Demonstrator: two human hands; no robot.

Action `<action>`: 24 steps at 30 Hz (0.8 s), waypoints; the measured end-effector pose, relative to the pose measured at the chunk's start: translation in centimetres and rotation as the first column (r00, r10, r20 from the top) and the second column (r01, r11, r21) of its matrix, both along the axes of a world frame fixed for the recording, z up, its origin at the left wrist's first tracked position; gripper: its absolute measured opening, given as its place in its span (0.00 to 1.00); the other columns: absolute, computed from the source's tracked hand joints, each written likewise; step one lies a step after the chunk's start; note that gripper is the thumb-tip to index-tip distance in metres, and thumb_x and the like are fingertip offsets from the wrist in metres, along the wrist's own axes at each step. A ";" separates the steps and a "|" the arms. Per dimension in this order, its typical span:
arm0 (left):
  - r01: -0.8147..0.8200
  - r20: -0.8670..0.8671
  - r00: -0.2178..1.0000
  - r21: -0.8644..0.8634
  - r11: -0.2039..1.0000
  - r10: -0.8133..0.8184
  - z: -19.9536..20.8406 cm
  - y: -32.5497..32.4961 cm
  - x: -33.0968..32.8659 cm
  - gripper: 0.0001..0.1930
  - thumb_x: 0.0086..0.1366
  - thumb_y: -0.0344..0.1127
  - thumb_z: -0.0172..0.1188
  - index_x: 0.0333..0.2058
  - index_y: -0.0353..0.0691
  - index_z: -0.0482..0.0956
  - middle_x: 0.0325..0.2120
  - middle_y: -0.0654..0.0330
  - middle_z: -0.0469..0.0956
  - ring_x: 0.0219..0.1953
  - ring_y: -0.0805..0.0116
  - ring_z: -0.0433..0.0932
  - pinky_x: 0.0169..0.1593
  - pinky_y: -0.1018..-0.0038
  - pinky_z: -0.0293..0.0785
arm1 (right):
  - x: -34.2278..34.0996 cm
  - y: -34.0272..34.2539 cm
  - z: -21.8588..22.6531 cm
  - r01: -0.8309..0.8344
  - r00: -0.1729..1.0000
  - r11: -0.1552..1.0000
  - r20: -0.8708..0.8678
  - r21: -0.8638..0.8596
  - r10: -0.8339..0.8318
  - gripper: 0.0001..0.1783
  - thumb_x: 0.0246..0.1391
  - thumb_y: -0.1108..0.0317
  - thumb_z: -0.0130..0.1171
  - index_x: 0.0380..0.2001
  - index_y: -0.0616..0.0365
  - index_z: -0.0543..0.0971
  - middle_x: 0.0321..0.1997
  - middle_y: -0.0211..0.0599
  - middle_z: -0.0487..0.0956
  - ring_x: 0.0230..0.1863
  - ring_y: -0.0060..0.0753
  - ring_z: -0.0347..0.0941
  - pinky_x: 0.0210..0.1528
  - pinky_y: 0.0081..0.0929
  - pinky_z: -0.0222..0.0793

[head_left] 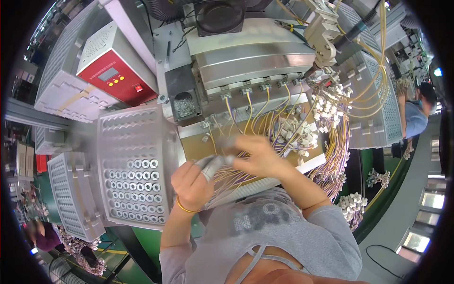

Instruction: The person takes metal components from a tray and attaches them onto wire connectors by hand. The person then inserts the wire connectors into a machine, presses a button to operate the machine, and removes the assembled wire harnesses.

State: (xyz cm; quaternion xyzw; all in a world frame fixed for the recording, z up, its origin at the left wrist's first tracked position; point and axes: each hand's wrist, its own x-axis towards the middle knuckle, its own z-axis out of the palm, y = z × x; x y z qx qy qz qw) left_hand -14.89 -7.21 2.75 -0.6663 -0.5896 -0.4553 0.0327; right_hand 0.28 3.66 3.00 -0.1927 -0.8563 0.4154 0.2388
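My left hand, grey covers on some fingertips and a yellow band at its wrist, is curled closed beside the perforated tray. Its fingertips meet those of my right hand above the brown work board. My right fingers are smeared by motion, so their grip does not show. Anything small between the fingertips is too blurred to make out. Under and beside my hands run yellow and purple wires with white connectors. Several wires lead to clips along the front of a metal machine.
On the left lies a pale tray with rows of round metal parts in it. Behind it stands a red-fronted control box. A dark bin holds small clear pieces. Wire bundles hang at right. Another person works far right.
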 end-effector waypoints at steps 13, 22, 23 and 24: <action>-0.959 -0.675 0.281 -0.225 0.173 0.682 -11.6 -9.6 -15.8 0.18 0.51 0.45 0.55 0.38 0.42 0.75 0.41 0.56 0.71 0.43 0.54 0.68 0.48 0.62 0.60 | 0.4 0.4 -0.5 0.218 0.969 0.902 -0.026 -0.373 -0.245 0.04 0.42 0.77 0.53 0.25 0.63 0.75 0.17 0.23 0.70 0.18 0.09 0.61 0.18 0.10 0.55; -0.347 0.685 0.578 -0.286 0.893 0.444 -4.8 -4.6 -8.7 0.17 0.56 0.27 0.52 0.46 0.35 0.68 0.37 0.57 0.74 0.29 0.70 0.75 0.29 0.79 0.71 | -0.7 -0.3 -0.9 0.167 0.986 0.966 0.002 -0.197 -0.169 0.03 0.41 0.76 0.54 0.23 0.63 0.75 0.14 0.24 0.68 0.16 0.11 0.61 0.17 0.13 0.55; -0.106 0.928 0.251 -0.256 0.961 0.275 -2.6 -3.1 -5.8 0.17 0.56 0.26 0.51 0.46 0.34 0.68 0.36 0.56 0.74 0.28 0.70 0.75 0.29 0.80 0.71 | -0.5 -0.2 -1.2 0.134 0.990 0.961 -0.020 -0.242 -0.143 0.03 0.41 0.75 0.55 0.23 0.63 0.74 0.14 0.25 0.68 0.15 0.11 0.61 0.16 0.14 0.55; 0.034 0.947 0.222 -0.244 0.969 0.231 -2.4 -2.5 -4.0 0.17 0.56 0.25 0.51 0.46 0.33 0.68 0.36 0.56 0.74 0.28 0.71 0.74 0.29 0.80 0.71 | -0.6 -0.2 -1.1 0.090 0.993 0.954 -0.049 -0.285 -0.108 0.04 0.40 0.75 0.55 0.23 0.64 0.74 0.14 0.25 0.68 0.15 0.11 0.60 0.16 0.14 0.55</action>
